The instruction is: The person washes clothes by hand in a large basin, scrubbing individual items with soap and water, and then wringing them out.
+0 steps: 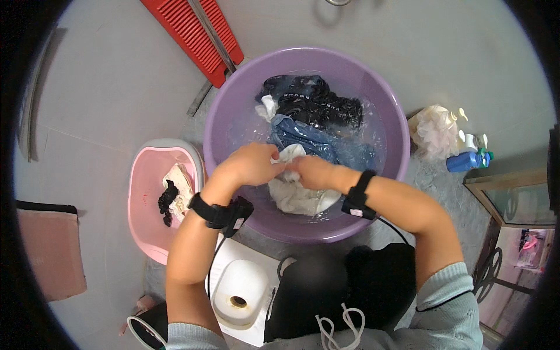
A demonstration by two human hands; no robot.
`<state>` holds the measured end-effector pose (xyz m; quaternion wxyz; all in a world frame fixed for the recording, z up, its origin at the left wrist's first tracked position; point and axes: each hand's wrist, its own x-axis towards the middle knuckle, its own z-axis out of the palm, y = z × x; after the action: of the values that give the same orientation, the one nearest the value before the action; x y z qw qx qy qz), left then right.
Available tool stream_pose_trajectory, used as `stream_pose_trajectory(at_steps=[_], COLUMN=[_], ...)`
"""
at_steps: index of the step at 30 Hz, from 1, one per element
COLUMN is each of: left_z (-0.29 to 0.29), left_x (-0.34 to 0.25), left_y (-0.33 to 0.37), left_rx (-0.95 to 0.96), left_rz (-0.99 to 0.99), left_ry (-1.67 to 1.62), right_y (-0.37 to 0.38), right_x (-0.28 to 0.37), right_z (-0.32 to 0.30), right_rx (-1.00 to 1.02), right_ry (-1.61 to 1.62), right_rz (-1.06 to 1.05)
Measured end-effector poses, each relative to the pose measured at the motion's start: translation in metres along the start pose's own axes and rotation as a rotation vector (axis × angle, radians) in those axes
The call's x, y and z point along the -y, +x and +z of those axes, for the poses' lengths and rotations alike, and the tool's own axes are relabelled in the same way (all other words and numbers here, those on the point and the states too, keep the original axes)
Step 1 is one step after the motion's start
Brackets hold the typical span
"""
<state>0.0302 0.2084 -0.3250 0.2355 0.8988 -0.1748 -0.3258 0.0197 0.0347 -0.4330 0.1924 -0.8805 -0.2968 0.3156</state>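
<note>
Both hands over the purple tub (291, 230), close together, fingertips nearly meeting. Left hand (251, 164) clamped on the white cloth (300, 197), fingers curled in; right hand (318, 172) likewise gripping it, just beside. Cloth bunched between the fingers, its larger part spread in the water at the tub's near side. Black strap at each wrist.

Beyond the hands, in the same water: blue denim (300, 134) just past the cloth, then a black garment (319, 109) farther off, small white piece (268, 108) at its left.

Left of tub: pink basin (140, 204) holding a cream cloth (183, 189) and a black cloth (168, 198). Far left, red ridged board (186, 35). Right, on the floor: pale mesh puff (437, 135), blue bottle (462, 162). Near left, white squat toilet (238, 280).
</note>
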Motion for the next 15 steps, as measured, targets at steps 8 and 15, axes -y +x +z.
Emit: stream_pose_trajectory(at_steps=[8,15], left_z=[0.013,0.023], left_x=[0.027,0.035], left_y=[0.001,-0.005], left_rx=[-0.026,0.004], left_rz=[-0.182,-0.146], left_ry=[0.097,-0.049], right_y=[0.008,-0.016], right_x=[-0.027,-0.040], right_z=[0.064,0.008], right_rx=[0.316,0.230], right_ry=[-0.351,0.191], right_rz=[0.143,0.118])
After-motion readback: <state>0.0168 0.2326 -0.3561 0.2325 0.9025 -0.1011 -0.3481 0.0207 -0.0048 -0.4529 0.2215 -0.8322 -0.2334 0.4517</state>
